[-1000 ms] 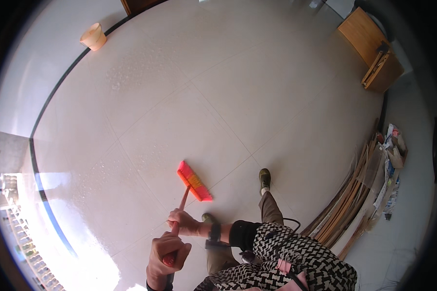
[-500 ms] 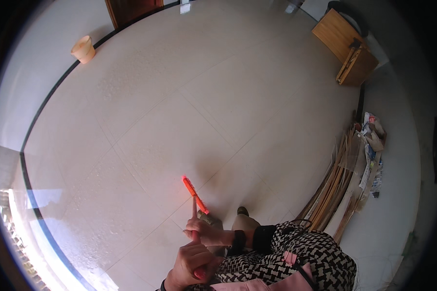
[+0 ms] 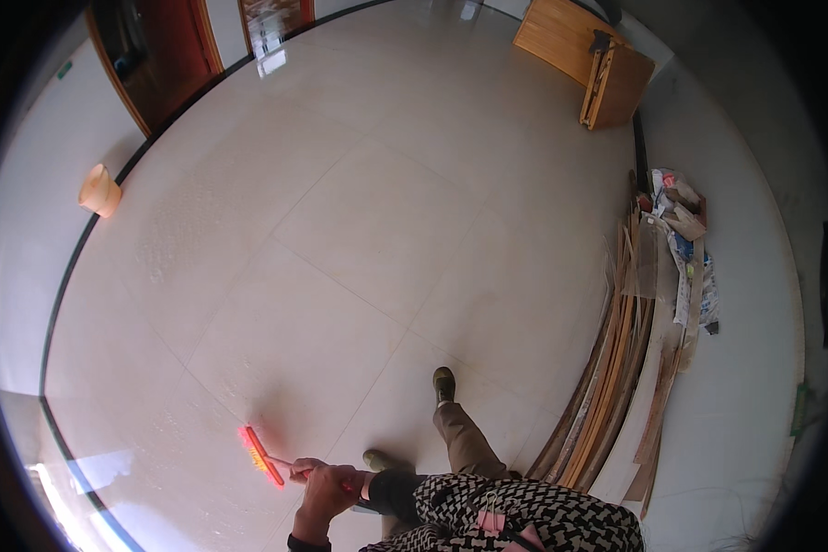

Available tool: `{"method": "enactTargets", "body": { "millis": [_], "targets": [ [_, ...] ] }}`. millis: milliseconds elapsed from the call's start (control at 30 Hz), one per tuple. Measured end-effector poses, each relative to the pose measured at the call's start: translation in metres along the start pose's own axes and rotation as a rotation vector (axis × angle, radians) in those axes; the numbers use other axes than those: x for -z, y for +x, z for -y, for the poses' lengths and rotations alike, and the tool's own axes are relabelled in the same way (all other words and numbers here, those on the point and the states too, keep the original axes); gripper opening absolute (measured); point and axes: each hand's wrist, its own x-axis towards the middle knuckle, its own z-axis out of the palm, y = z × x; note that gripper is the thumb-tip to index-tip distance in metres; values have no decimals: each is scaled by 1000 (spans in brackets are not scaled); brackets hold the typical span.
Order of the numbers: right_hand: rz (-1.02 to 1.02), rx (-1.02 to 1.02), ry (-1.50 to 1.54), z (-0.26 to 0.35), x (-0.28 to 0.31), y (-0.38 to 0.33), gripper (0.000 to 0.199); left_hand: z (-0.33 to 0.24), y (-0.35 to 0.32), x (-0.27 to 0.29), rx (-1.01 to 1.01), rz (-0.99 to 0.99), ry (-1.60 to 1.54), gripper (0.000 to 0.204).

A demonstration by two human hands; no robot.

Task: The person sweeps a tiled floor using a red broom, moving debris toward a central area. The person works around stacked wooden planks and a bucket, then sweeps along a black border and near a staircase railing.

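Note:
Both my hands are closed round the handle of a broom with a bright orange-red head (image 3: pixel 262 457). My left hand (image 3: pixel 327 494) grips the upper end of the handle, close to my body. Just beyond it, my right hand (image 3: pixel 302 470) wraps the handle lower down, its arm coming across from the right in a dark sleeve. The head rests on the pale tiled floor (image 3: pixel 340 276) at my front left, with yellow showing along its side. Between the right hand and the head a short stretch of pinkish handle is visible; my fingers hide the rest.
A cream bucket (image 3: pixel 100 191) stands by the left wall. Long wooden strips (image 3: pixel 616 368) lie along the right wall beside crumpled bags (image 3: pixel 681 207). Folded wooden furniture (image 3: pixel 580 55) is at the far right. A doorway (image 3: pixel 156 64) opens far left. Wet-looking patches mark the floor.
The broom head has swung left and nearer to me, both hands moving left with it. One foot now reaches farther forward, and the view has turned, showing more of the doorway.

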Motion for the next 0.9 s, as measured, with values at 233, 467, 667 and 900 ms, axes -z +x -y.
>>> {"method": "enactTargets", "body": {
  "millis": [233,467,667,900],
  "targets": [
    [70,252,94,80,118,11,19,-117,116,-4,-43,62,19,13],
    [-271,338,-389,183,300,-1,21,-245,253,-34,-440,84,-278,22],
    [-531,195,-1038,243,476,-42,23,-252,357,-69,-630,172,-403,24],
    [-608,91,-1183,250,624,-10,21,-203,482,-121,-745,-4,-479,22]
  ]
}}
